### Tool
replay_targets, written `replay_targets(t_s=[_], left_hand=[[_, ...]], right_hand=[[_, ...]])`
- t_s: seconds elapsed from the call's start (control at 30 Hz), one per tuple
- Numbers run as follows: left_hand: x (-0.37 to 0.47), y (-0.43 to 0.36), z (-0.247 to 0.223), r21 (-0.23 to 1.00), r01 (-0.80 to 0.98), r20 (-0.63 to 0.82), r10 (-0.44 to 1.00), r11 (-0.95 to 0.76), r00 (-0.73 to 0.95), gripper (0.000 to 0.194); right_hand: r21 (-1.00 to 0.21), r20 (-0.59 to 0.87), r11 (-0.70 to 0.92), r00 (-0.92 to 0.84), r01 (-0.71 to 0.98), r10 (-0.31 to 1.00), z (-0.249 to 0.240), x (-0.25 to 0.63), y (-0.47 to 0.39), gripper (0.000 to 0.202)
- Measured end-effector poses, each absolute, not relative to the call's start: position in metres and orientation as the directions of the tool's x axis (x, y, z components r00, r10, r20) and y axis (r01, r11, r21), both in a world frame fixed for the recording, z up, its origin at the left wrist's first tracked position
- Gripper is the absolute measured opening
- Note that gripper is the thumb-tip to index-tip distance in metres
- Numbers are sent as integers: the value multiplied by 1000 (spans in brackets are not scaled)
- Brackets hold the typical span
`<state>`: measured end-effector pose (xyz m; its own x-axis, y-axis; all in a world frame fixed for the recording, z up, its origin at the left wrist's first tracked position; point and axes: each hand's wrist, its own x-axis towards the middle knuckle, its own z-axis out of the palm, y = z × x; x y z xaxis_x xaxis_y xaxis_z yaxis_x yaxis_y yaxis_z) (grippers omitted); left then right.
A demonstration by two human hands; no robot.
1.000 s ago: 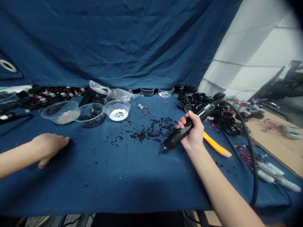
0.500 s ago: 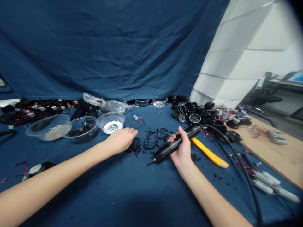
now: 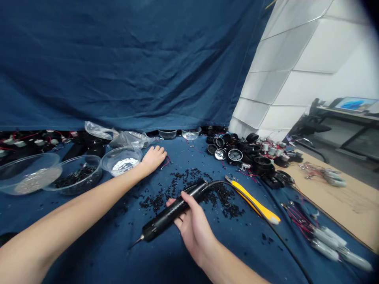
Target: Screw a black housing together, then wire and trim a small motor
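The black screwdriver (image 3: 174,213) lies aslant in the right hand (image 3: 197,232), thumb on top and fingers curled beneath the body, over the near middle of the blue cloth (image 3: 118,260). Its thin bit (image 3: 136,241) points to the near left; whether it touches the cloth is unclear. A black cable (image 3: 272,230) runs from its far end toward the near right edge. Just beyond the tool, small black bits (image 3: 180,180) are scattered across the cloth. The left hand (image 3: 154,158) reaches palm down, fingers slightly bent, beside a red wire (image 3: 168,161); I cannot tell whether it holds anything. To its left are 3 clear bowls: the nearest holds white bits (image 3: 124,165), the middle black pieces (image 3: 77,175), the farthest pale bits (image 3: 37,180). Clear plastic bags (image 3: 130,139) and 2 small tubs (image 3: 167,134) sit along the back. A yellow-handled tool (image 3: 255,202) lies right of the screwdriver, below a heap of black round parts (image 3: 245,154). Farther right, grey cylinders (image 3: 328,246) with wires rest near a tan board (image 3: 337,201). A creased blue curtain (image 3: 127,67) hangs behind, next to white panels (image 3: 275,79); beyond them, a desk (image 3: 352,114) bears a lit screen (image 3: 355,103).
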<state>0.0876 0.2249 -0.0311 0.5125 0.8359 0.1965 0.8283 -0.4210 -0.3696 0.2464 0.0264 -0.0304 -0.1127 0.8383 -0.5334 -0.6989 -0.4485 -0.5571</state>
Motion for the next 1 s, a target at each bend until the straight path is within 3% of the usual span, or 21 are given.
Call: replay_targets(t_s=[0.1,0.27,0.47,0.6,0.73,0.87,1.0], left_hand=[[91,226,-27,-304,850,244,827,-431,506,21],[82,181,-5,-87,877,403,788,-473,465,16],[49,68,3,305,815,584,773,-493,249,26],[39,10,-1,499,717,527,827,-487,195,21],[45,-22,-2,709,541,348,892,-451,288,13],[53,-32,-3,723,532,197,870,-441,452,9],[54,-35,-10,709,557,151,864,-433,481,10]], right_hand=[[-667,-501,-548,-240,-504,831,-31,249,23,31],[-767,-512,-636,-512,-90,689,-29,254,28,25],[-840,-468,-542,-533,20,705,-31,254,29,25],[-903,-386,-427,-539,54,748,-34,251,27,28],[-938,-322,-336,-565,82,760,-33,251,26,30],[-968,-235,-242,-558,62,796,-24,256,26,30],[-995,-87,-96,-549,13,831,-12,264,24,27]])
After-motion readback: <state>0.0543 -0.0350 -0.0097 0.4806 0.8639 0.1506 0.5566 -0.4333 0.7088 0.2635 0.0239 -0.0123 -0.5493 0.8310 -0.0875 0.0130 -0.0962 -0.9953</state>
